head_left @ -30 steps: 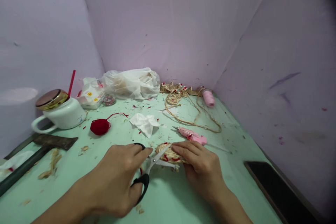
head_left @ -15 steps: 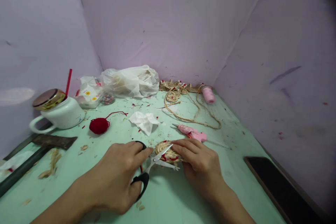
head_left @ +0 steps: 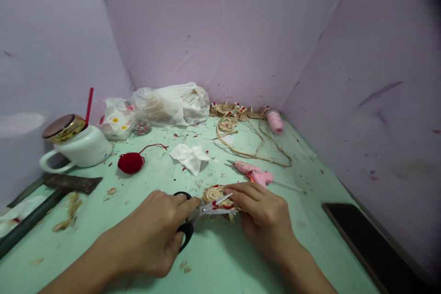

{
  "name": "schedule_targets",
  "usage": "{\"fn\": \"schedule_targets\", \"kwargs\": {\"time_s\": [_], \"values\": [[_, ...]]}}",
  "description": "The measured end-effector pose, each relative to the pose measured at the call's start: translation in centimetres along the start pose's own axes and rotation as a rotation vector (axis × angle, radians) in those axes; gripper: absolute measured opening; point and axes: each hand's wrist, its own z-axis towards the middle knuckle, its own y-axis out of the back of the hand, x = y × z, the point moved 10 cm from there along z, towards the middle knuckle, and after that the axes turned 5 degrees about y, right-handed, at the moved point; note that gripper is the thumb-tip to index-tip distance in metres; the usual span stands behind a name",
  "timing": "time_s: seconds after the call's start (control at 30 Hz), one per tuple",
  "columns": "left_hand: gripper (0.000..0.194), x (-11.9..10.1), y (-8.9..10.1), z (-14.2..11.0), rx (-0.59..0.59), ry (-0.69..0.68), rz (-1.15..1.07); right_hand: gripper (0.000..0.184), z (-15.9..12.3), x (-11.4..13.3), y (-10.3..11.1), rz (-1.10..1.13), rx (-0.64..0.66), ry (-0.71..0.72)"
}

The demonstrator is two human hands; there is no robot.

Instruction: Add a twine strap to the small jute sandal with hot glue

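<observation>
My left hand [head_left: 156,229] grips a pair of black-handled scissors [head_left: 204,210], its fingers through the loops. The two blades are slightly parted and point right, lying across a coiled twine piece [head_left: 213,194] with bits of red yarn on it. My right hand [head_left: 263,213] pinches that piece at its right side, thumb below and fingers on top, hiding part of it. Just beyond the right hand lies a pink glue gun [head_left: 253,173], its nozzle pointing left and a clear stick reaching out behind.
Left of my hands are a red yarn ball [head_left: 131,163], a white mug [head_left: 86,149] and a hammer [head_left: 74,183]. Farther back lie a crumpled tissue [head_left: 190,157], a plastic bag [head_left: 177,103], loose twine [head_left: 255,151] and a pink thread spool [head_left: 275,121]. A phone [head_left: 372,245] rests at right.
The scissor blades have come closer together as the handles narrowed. My right hand still holds the twine piece in nearly the same spot. The view has shifted slightly.
</observation>
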Motion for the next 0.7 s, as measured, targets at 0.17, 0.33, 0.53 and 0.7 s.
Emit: {"fn": "schedule_targets", "kwargs": {"time_s": [0.17, 0.33, 0.53, 0.7], "values": [[0.034, 0.18, -0.20, 0.16, 0.038, 0.021, 0.015, 0.035, 0.11, 0.21, 0.02, -0.026, 0.005, 0.013], [0.033, 0.13, -0.07, 0.26, 0.014, 0.051, 0.007, 0.033, 0.05, 0.81, -0.41, -0.067, 0.027, 0.045], [0.031, 0.11, -0.57, 0.16, 0.051, 0.022, 0.006, 0.036, -0.07, 0.56, -0.15, -0.045, -0.003, 0.013], [0.031, 0.09, -0.31, 0.31, 0.058, 0.018, 0.021, 0.034, -0.07, 0.41, -0.01, -0.035, -0.011, 0.000]]}}
